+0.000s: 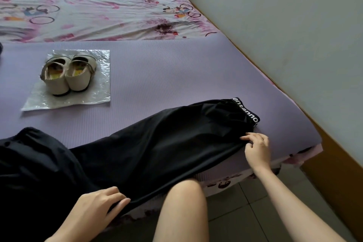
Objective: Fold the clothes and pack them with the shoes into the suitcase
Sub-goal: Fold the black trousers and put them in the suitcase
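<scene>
Bed (121,15) (floral sheet), pale wall (284,15)

The purple mat (167,68) lay bare from its centre out toward 2 o'clock, open room for a hand to pass. At 10 o'clock a pair of shoes (67,73) stood on a plastic sheet (94,94), blocking that corner, while black trousers (157,147) stretched across the near edge from 8 to 3 o'clock, with both hands on their near edge. The wall (294,25) closed off the whole side from 1 to 4 o'clock.
</scene>
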Action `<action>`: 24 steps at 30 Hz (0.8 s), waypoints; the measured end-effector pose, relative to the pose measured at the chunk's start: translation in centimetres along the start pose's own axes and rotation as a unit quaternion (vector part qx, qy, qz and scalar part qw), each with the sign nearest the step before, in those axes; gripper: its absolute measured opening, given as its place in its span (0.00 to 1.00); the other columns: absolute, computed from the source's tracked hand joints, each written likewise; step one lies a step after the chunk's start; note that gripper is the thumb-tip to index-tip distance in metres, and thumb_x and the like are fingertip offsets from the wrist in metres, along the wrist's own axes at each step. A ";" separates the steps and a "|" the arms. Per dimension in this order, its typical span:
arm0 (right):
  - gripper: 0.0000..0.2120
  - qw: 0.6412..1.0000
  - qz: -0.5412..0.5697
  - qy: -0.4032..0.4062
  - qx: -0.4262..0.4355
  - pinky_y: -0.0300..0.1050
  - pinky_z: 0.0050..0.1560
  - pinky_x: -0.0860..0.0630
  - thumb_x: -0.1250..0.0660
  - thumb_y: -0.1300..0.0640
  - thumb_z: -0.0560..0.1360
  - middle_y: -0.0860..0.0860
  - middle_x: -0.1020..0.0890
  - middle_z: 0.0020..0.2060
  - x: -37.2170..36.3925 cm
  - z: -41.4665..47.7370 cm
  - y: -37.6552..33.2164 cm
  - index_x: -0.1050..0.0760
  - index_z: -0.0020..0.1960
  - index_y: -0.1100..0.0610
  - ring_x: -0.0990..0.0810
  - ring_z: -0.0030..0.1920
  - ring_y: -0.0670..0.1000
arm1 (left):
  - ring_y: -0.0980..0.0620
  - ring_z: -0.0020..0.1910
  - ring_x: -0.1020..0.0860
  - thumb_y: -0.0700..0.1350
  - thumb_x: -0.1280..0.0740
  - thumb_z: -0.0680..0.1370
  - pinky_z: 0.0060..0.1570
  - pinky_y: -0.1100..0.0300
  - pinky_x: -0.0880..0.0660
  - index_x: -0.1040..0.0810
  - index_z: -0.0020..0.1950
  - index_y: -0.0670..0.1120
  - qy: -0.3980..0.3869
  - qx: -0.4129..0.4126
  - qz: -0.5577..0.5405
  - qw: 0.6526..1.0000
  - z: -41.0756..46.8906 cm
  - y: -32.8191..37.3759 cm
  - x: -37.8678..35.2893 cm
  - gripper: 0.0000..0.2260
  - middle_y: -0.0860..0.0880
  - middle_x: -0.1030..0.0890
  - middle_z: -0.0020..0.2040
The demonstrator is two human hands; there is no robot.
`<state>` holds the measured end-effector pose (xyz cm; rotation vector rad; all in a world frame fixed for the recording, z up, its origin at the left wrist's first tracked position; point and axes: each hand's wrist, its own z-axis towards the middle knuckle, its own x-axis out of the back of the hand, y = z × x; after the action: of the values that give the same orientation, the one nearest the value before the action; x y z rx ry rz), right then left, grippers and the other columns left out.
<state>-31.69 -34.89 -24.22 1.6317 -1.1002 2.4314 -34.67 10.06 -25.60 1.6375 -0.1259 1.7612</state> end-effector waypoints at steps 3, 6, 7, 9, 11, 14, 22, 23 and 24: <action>0.15 0.999 -0.012 0.026 0.023 0.50 0.66 0.38 0.40 0.70 0.72 0.54 0.21 0.58 -0.2 -0.2 -1.3 0.19 0.51 0.58 0.36 0.64 0.56 | 0.67 0.28 0.24 0.64 0.56 0.79 0.25 0.74 0.32 0.19 0.37 0.60 0.017 0.018 0.010 1.000 0.0 -0.1 0.1 0.28 0.66 0.22 0.34; 0.13 0.996 -0.020 0.025 0.078 0.49 0.66 0.39 0.37 0.67 0.73 0.55 0.22 0.61 -1.0 -1.1 -3.9 0.19 0.55 0.59 0.36 0.65 0.57 | 0.69 0.33 0.23 0.63 0.55 0.79 0.29 0.75 0.32 0.19 0.39 0.60 0.003 0.033 -0.004 0.999 -0.1 0.2 0.7 0.26 0.67 0.22 0.37; 0.13 0.994 -0.009 0.019 0.104 0.49 0.66 0.39 0.37 0.66 0.73 0.55 0.23 0.62 -1.4 -1.6 -5.2 0.19 0.55 0.59 0.35 0.64 0.56 | 0.69 0.35 0.24 0.63 0.51 0.78 0.32 0.75 0.31 0.19 0.41 0.59 0.003 0.044 -0.019 0.999 -0.1 0.4 1.3 0.23 0.67 0.22 0.38; 0.12 0.985 0.018 -0.015 0.173 0.48 0.66 0.39 0.37 0.62 0.73 0.53 0.22 0.61 -2.5 -3.4 -8.5 0.18 0.53 0.57 0.34 0.62 0.52 | 0.68 0.38 0.24 0.59 0.44 0.75 0.39 0.75 0.31 0.18 0.44 0.58 0.019 0.064 -0.035 0.997 -0.1 0.7 2.7 0.16 0.66 0.22 0.40; 0.12 0.968 0.053 -0.094 0.225 0.47 0.67 0.36 0.38 0.59 0.73 0.50 0.21 0.59 -3.8 -6.0 -12.3 0.19 0.53 0.55 0.32 0.61 0.49 | 0.67 0.40 0.24 0.55 0.40 0.75 0.42 0.74 0.29 0.18 0.46 0.56 0.068 0.095 -0.032 0.993 -0.5 0.5 4.2 0.11 0.65 0.22 0.42; 0.10 0.942 0.092 -0.209 0.248 0.44 0.68 0.35 0.36 0.56 0.77 0.46 0.22 0.58 -6.0 -10.4 -18.3 0.20 0.56 0.52 0.33 0.63 0.45 | 0.64 0.44 0.22 0.47 0.31 0.75 0.42 0.67 0.25 0.19 0.49 0.56 0.123 0.183 -0.061 0.973 -1.5 -0.9 6.6 0.05 0.64 0.21 0.45; 0.21 0.917 0.105 -0.344 0.171 0.45 0.58 0.27 0.36 0.42 0.76 0.47 0.22 0.55 -12.2 -19.6 -31.3 0.26 0.64 0.53 0.28 0.59 0.47 | 0.57 0.46 0.21 0.40 0.33 0.77 0.45 0.62 0.28 0.19 0.49 0.52 0.219 0.361 -0.185 0.887 -6.7 -7.5 9.7 0.07 0.55 0.18 0.45; 0.22 0.920 0.099 -0.343 0.160 0.45 0.58 0.27 0.35 0.42 0.75 0.47 0.22 0.56 -12.9 -20.2 -32.3 0.27 0.64 0.54 0.28 0.59 0.48 | 0.57 0.46 0.20 0.40 0.34 0.77 0.45 0.63 0.29 0.19 0.49 0.52 0.223 0.377 -0.201 0.876 -7.6 -8.2 9.9 0.08 0.55 0.18 0.45; 0.23 0.926 0.089 -0.336 0.151 0.46 0.59 0.27 0.35 0.42 0.75 0.48 0.23 0.57 -13.7 -20.7 -33.2 0.28 0.65 0.55 0.28 0.60 0.49 | 0.57 0.47 0.20 0.39 0.34 0.77 0.45 0.64 0.29 0.19 0.49 0.52 0.225 0.389 -0.214 0.868 -8.4 -8.7 10.0 0.08 0.55 0.18 0.46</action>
<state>-29.66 6.43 -21.81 2.7084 -0.9780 2.2708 -36.28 25.14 -21.59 1.5120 1.2147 1.8708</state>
